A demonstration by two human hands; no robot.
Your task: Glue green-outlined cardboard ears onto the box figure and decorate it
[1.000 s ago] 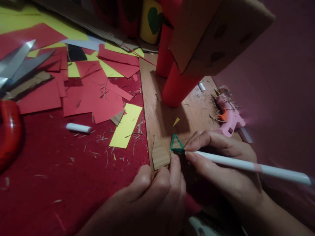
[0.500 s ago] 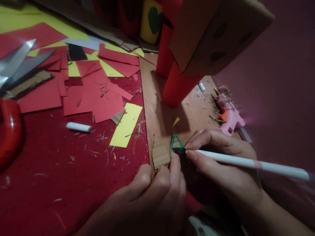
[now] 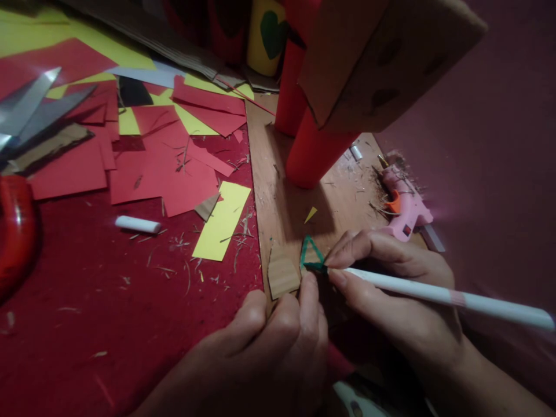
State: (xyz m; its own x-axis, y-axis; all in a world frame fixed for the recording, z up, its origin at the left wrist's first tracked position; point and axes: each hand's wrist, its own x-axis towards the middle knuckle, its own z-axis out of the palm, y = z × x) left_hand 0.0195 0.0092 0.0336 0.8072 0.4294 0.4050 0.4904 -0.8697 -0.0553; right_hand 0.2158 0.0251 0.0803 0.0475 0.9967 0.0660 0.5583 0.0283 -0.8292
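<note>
Our right hand (image 3: 391, 289) is clamped around a white pen (image 3: 434, 293), its tip touching the green-edged triangle (image 3: 311, 255) on the wooden board (image 3: 278, 197); our left hand (image 3: 278, 341), fingers curled together, pins the triangle's lower edge, beside a cardboard scrap (image 3: 283, 277)

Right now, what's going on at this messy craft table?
A person is colouring the edge of a small cardboard triangle green on a wooden board. The right hand holds a white pen with its tip at the triangle's lower right corner; the fingers of the left hand touch its lower edge. A brown cardboard piece lies left of it, a pink glue gun to the right, and red and yellow paper scraps on the red surface.
</note>
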